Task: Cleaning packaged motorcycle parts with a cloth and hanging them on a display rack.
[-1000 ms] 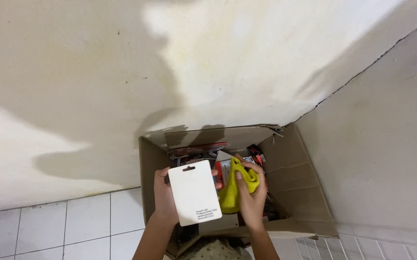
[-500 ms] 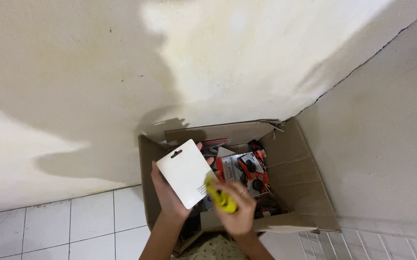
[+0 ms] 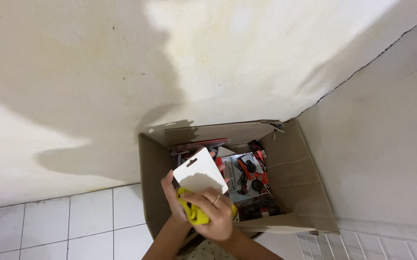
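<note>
Since a moment ago, the bright yellow plastic item sits lower and nearer the body, now under the right hand, which curls over it with fingers pressed around it — a ring shows on one finger. Just above it, over the open brown cardboard box, the white rectangular backing card with a hang-hole tilts to the right, pinched at its lower edge by the left hand. By my reading, the step in hand is pulling the yellow item apart from its card; the next move would call for a firm hold on the card while the right hand draws away. Inside the box lie red-and-black blister packs; behind the box rises a stained cream wall, and left of it, white floor tiles.
</note>
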